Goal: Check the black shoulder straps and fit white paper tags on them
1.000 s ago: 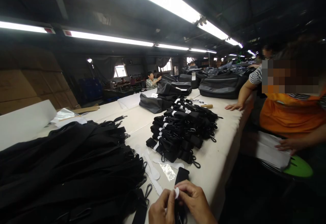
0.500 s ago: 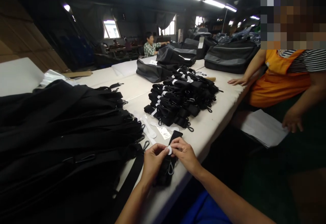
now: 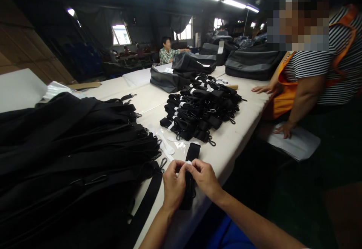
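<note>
Surface (image 3: 243, 136): long, pale, runs away from the wearer toward the far windows. Left half carries a loose heap of black straps (image 3: 70, 154), spread flat, metal clips at the near ends. Far end: black bags (image 3: 181, 71), lying down. Mid-surface: stack of bundled straps (image 3: 200, 109), each bundle folded short, some with a white band, well apart from the hands. Right edge: a co-worker in a striped top and orange apron, one co-worker's hand (image 3: 263, 89) flat on the surface, the other on a white sheet (image 3: 296, 143) below the edge. Folded strap (image 3: 192, 152): black, narrow, matte webbing, lying on the surface near its right edge, between heap and stack. Long axis points away from the wearer, tilted slightly right; far end is free, near end passes under and between both hands, a metal clip just visible there. Backing strips (image 3: 167, 148): white, scalloped, just left of the strap's far end. Left hand (image 3: 173, 183) and right hand (image 3: 204, 177) meet directly over the strap, about equally close to it; each pinches, thumb against forefinger, a white tab (image 3: 188, 162), small, rounded, held just above the webbing. Left hand's other fingers curl by the strap; contact cannot be told
</note>
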The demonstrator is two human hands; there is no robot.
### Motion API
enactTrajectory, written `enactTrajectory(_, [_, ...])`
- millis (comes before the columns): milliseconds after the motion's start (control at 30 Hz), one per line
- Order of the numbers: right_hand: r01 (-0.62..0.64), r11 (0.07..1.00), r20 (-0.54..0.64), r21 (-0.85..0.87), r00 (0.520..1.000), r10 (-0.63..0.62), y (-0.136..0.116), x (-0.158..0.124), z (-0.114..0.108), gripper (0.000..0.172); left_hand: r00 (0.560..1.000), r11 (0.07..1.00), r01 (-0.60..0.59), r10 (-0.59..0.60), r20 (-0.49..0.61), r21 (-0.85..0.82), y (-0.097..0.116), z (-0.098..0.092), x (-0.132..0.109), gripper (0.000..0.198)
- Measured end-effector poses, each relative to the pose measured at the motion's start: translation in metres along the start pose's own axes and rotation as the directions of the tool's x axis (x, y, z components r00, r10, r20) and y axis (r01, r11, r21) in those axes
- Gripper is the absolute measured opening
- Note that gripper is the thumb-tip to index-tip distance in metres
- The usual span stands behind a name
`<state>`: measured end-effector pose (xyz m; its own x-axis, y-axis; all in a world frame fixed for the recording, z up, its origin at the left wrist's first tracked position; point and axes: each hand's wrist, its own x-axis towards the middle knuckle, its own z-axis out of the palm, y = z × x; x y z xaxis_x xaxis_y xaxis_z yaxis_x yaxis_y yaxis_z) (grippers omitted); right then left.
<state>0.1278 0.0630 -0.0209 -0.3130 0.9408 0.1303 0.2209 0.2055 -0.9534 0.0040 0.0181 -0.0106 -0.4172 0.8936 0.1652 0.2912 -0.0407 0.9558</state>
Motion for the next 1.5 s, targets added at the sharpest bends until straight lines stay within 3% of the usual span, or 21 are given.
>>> enactTrajectory(267, [-0.082, 0.983, 0.097, 0.164, 0.993, 0.067, -0.003, 0.011, -0.002, 0.048, 0.999, 0.996, 0.023, -0.025, -0.021, -0.083, -0.003, -0.003, 0.006, 0.023])
enactTrajectory(533, [-0.107, 0.976, 0.121, 0.192, 0.989, 0.085, -0.001, 0.014, 0.0, 0.051, 0.967, 0.967, -0.253, 0.253, -0.006, -0.007, 0.008, -0.005, 0.0, 0.017])
enactTrajectory(633, [-0.105, 0.974, 0.114, 0.203, 0.99, 0.083, -0.003, 0.012, 0.004, 0.049, 0.961, 0.96, -0.278, 0.277, -0.014, -0.024, 0.013, -0.006, -0.002, 0.015])
enactTrajectory(767, [-0.026, 0.989, 0.008, 0.145, 1.0, 0.025, -0.005, 0.005, 0.007, 0.048, 0.982, 0.977, -0.185, 0.18, -0.053, -0.104, 0.016, -0.007, -0.002, 0.01])
enactTrajectory(933, [0.087, 0.996, -0.117, 0.011, 0.989, -0.085, -0.004, -0.002, 0.001, 0.041, 1.0, 0.95, -0.012, 0.003, -0.029, -0.312, 0.01, -0.009, 0.003, 0.018])
enactTrajectory(1133, [0.033, 0.996, -0.016, 0.082, 0.999, -0.032, -0.002, 0.011, -0.007, 0.045, 0.988, 0.803, 0.154, -0.135, 0.077, -0.576, 0.005, -0.006, 0.01, 0.036])
enactTrajectory(1233, [0.002, 0.992, 0.03, 0.13, 1.0, -0.006, 0.001, 0.015, -0.004, 0.048, 0.98, 0.74, 0.197, -0.147, 0.132, -0.643, 0.007, -0.004, 0.009, 0.038])
enactTrajectory(1367, [-0.005, 0.987, 0.005, 0.16, 1.0, 0.004, 0.003, 0.013, 0.002, 0.043, 0.969, 0.685, 0.245, -0.149, 0.197, -0.686, 0.005, -0.004, 0.009, 0.036])
enactTrajectory(1500, [0.022, 0.933, 0.169, 0.359, 0.982, -0.088, -0.008, 0.004, -0.001, 0.044, 0.955, 0.586, 0.295, -0.157, 0.251, -0.755, 0.003, -0.002, 0.011, 0.037])
